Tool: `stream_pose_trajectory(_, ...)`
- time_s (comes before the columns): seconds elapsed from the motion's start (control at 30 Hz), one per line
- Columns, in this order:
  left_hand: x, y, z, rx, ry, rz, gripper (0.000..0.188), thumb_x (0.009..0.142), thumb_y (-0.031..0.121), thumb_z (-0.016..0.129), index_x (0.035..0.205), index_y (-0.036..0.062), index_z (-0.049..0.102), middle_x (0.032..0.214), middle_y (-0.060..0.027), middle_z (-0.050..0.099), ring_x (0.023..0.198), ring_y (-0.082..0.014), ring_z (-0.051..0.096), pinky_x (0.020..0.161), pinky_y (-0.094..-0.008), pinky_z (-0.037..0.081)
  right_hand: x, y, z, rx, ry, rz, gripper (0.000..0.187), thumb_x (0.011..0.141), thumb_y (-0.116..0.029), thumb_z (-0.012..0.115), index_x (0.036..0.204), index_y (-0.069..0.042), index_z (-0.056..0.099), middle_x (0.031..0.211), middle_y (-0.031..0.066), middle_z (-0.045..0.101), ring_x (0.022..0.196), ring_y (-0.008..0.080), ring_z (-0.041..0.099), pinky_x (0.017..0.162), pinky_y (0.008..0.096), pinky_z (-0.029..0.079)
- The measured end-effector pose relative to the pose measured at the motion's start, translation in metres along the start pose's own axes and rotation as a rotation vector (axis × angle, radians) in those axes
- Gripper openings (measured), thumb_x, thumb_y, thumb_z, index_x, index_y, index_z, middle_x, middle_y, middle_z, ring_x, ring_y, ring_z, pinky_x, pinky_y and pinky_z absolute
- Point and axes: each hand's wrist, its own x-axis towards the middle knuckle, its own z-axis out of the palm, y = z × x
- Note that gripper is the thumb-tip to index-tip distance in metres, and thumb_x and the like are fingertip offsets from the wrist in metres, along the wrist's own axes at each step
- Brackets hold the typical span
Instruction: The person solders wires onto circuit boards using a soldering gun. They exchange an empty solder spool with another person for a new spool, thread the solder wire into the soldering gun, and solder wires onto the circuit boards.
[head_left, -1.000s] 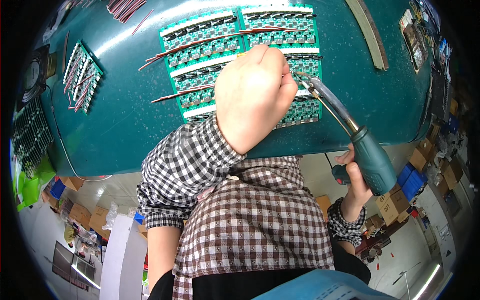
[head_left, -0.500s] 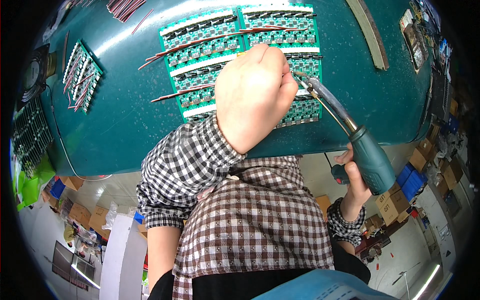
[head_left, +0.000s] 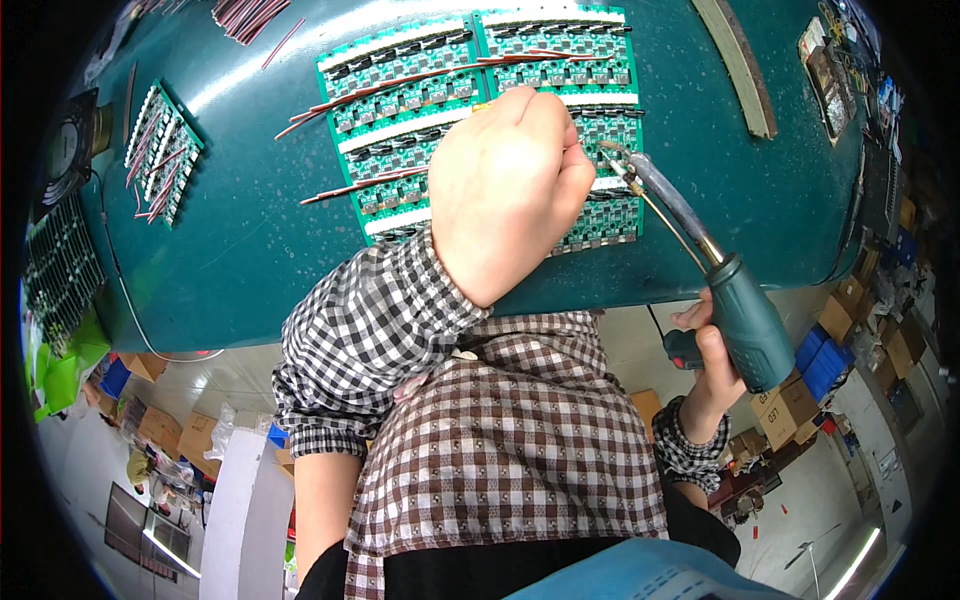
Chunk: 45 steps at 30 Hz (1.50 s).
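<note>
Grip of the right hand (head_left: 715, 365) wraps the green soldering gun (head_left: 752, 325); left hand (head_left: 505, 195) is curled, fingertips hidden, so its closure and contents cannot be told. Circuit boards (head_left: 610, 212) lie beneath it on the surface (head_left: 260, 250). Step judged: soldering; next move likely calls for steady tip placement, clear of fingers.

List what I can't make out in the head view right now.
All in the head view:
Left hand: its back hides whatever it may hold.
Circuit boards: that hand covers part.
Soldering tool: tip too small to tell whether it touches a board.
Right hand: the tool hides part.
Wire bundle: upper edge cuts it off.
</note>
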Motion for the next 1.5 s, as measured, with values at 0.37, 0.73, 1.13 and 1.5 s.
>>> stream_pose_trajectory(0.37, 0.004, 0.002, -0.006, 0.012, -0.024, -0.003, 0.014, 0.065, 0.005, 0.067, 0.071, 0.0065, 0.054, 0.066, -0.0043, 0.054, 0.056, -0.0184, 0.054, 0.05, -0.0312, 0.043, 0.01, -0.004, 0.006, 0.062, 0.111, -0.021, 0.044, 0.082, -0.025, 0.06, 0.105, 0.012, 0.053, 0.07, 0.0097, 0.053, 0.063, 0.0202, 0.056, 0.061, 0.0324, 0.051)
stream_pose_trajectory(0.73, 0.015, -0.048, -0.115, 0.153, 0.191, -0.071, 0.01, 0.075, 0.005, 0.062, 0.083, 0.0048, 0.057, 0.08, -0.0083, 0.056, 0.073, -0.0236, 0.058, 0.064, -0.0338, 0.046, 0.043, 0.005, -0.001, 0.473, 0.034, -0.086, 0.042, 0.087, -0.025, 0.058, 0.107, 0.01, 0.048, 0.074, 0.0108, 0.054, 0.066, 0.0202, 0.057, 0.06, 0.0344, 0.055)
stream_pose_trajectory(1.13, 0.051, -0.118, -0.114, 0.236, 0.071, -0.257, 0.017, 0.075, 0.019, 0.066, 0.077, 0.0026, 0.06, 0.08, -0.0121, 0.057, 0.076, -0.0279, 0.059, 0.069, -0.0366, 0.047, 0.042, 0.0, -0.009, 0.492, 0.064, -0.058, 0.039, 0.087, -0.024, 0.057, 0.107, 0.009, 0.048, 0.074, 0.0099, 0.054, 0.066, 0.0193, 0.057, 0.06, 0.0347, 0.055)
stream_pose_trajectory(1.5, 0.028, -0.07, -0.122, -0.291, 0.082, -0.288, 0.008, 0.087, 0.007, 0.058, 0.086, -0.0003, 0.056, 0.074, -0.0007, 0.058, 0.064, -0.0052, 0.051, 0.058, -0.0183, 0.04, 0.058, -0.018, -0.045, 0.279, 0.498, -0.304, 0.029, 0.09, -0.017, 0.054, 0.104, 0.008, 0.053, 0.075, 0.0091, 0.057, 0.065, 0.0185, 0.058, 0.06, 0.0332, 0.053)
